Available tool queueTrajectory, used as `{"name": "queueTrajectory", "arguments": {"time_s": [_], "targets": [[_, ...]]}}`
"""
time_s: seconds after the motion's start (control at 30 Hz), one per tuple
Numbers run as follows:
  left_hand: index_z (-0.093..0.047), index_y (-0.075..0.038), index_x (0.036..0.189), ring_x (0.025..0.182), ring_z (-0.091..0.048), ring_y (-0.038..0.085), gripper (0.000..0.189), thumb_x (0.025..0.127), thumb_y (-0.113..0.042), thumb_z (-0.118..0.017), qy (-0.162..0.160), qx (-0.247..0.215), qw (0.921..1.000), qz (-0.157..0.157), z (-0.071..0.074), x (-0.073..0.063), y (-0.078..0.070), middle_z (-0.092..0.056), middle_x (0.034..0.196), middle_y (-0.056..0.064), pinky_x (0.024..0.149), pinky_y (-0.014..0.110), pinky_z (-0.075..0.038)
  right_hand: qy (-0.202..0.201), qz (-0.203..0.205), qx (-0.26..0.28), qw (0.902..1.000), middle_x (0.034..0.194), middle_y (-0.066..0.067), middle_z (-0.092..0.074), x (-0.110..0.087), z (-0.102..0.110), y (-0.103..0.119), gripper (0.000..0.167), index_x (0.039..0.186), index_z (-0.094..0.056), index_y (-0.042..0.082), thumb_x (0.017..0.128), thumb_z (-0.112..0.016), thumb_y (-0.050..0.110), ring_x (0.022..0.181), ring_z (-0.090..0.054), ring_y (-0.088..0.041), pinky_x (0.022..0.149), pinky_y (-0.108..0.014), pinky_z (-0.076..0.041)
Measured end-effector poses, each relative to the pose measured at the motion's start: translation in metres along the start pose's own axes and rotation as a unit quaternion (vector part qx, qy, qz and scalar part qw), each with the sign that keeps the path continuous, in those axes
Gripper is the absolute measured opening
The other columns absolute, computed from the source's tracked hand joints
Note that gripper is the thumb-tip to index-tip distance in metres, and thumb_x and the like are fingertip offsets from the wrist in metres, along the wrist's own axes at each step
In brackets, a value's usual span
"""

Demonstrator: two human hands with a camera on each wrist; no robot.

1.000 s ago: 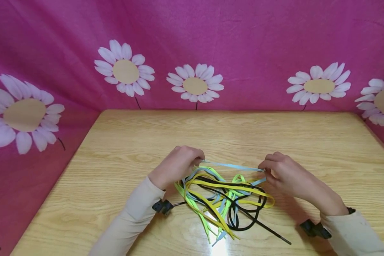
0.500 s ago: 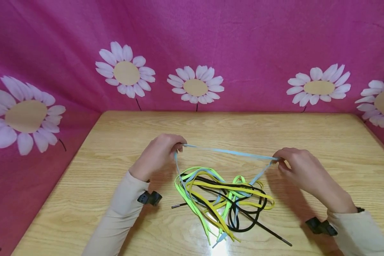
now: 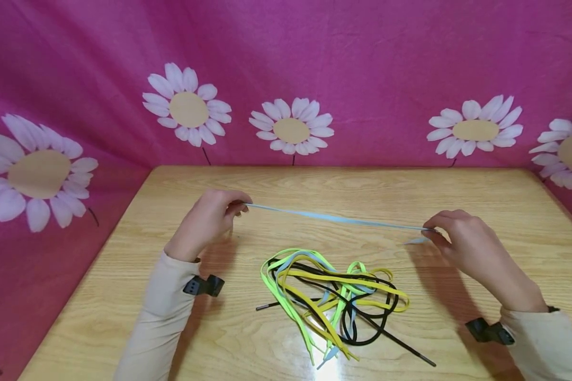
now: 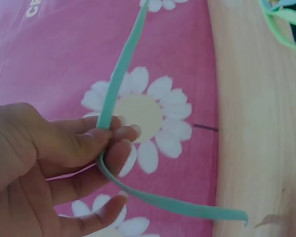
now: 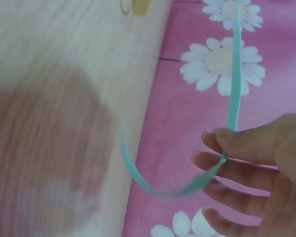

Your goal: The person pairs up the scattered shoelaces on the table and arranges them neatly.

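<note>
A light blue shoelace (image 3: pixel 333 217) stretches nearly straight above the table between the two hands. The left hand (image 3: pixel 205 225) pinches it between thumb and fingers, and in the left wrist view a short tail bends off below the fingers. At the other side the right hand (image 3: pixel 476 251) pinches it too; in the right wrist view its loose tail (image 5: pixel 153 190) curves away, slightly blurred. Nearer the body lies a tangle of shoelaces: yellow (image 3: pixel 352 277), neon green (image 3: pixel 295 250), black (image 3: pixel 405 345) and another light blue one (image 3: pixel 331 353), apart from both hands.
The wooden table (image 3: pixel 229 338) carries the tangle at its middle front. A pink cloth (image 3: pixel 372 58) with large white daisies hangs behind and at the sides. Small black camera mounts (image 3: pixel 203 286) sit at both wrists.
Both hands have moved apart and up, the left one farther to the left. The light blue shoelace has come free of the tangle and is now drawn out between them.
</note>
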State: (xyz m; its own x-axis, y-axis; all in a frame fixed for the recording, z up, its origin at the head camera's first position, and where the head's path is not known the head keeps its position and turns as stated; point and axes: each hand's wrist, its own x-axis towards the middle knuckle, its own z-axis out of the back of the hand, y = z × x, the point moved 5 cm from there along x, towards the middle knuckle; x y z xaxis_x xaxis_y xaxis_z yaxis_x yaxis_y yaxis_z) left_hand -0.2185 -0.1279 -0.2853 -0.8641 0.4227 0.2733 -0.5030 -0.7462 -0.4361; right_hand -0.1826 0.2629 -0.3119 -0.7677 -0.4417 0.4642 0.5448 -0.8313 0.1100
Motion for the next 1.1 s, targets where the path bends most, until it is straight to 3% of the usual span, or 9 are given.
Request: {"name": "queueTrajectory", "arguments": {"time_s": [0.3,0.63,0.87,0.97,1.1], "targets": [[-0.073,0.001,0.093,0.078,-0.062,0.021,0.022,0.084,0.012,-0.057,0.05,0.031,0.9976,0.036,0.012,-0.009,0.023,-0.07,0.084,0.008,0.075,0.039,-0.05,0.035,-0.019,-0.005,0.9992,0.075,-0.007,-0.067,-0.003,0.011,-0.024,0.018,0.078,-0.071,0.003,0.067,-0.079,-0.009,0.072,-0.062,-0.032,0.066,-0.053,-0.049],[-0.073,0.002,0.096,0.077,-0.058,0.022,0.02,0.087,0.011,-0.058,0.052,0.021,0.9962,0.067,0.026,-0.016,0.037,-0.068,0.083,0.008,0.067,0.034,-0.046,0.017,-0.064,-0.039,0.997,0.072,-0.013,-0.069,-0.013,0.026,-0.058,0.014,0.08,-0.074,0.0,0.069,-0.081,-0.002,0.06,-0.061,-0.029,0.051,-0.045,-0.046],[-0.074,0.001,0.094,0.069,-0.059,0.02,0.013,0.088,0.006,-0.064,0.045,0.019,0.9967,0.065,0.033,-0.02,0.048,-0.069,0.081,0.007,0.064,0.034,-0.049,0.032,-0.083,-0.056,0.9944,0.061,-0.001,-0.063,-0.02,0.025,-0.077,0.008,0.073,-0.073,0.005,0.072,-0.081,0.005,0.053,-0.052,-0.015,0.046,-0.032,-0.037],[-0.074,0.001,0.092,0.066,-0.059,0.02,0.012,0.086,0.007,-0.065,0.053,0.017,0.9969,0.056,0.033,-0.021,0.052,-0.069,0.08,0.007,0.064,0.035,-0.049,0.039,-0.088,-0.053,0.994,0.061,0.0,-0.062,-0.022,0.024,-0.084,0.008,0.074,-0.073,0.004,0.072,-0.08,0.002,0.053,-0.047,-0.011,0.048,-0.031,-0.036],[-0.074,0.001,0.093,0.068,-0.059,0.02,0.013,0.086,0.007,-0.064,0.07,0.017,0.9948,0.072,0.035,-0.024,0.06,-0.069,0.081,0.007,0.066,0.036,-0.05,0.041,-0.09,-0.051,0.9938,0.065,-0.006,-0.065,-0.025,0.024,-0.093,0.011,0.078,-0.072,-0.001,0.071,-0.075,-0.009,0.056,-0.05,-0.013,0.052,-0.036,-0.041]]}}
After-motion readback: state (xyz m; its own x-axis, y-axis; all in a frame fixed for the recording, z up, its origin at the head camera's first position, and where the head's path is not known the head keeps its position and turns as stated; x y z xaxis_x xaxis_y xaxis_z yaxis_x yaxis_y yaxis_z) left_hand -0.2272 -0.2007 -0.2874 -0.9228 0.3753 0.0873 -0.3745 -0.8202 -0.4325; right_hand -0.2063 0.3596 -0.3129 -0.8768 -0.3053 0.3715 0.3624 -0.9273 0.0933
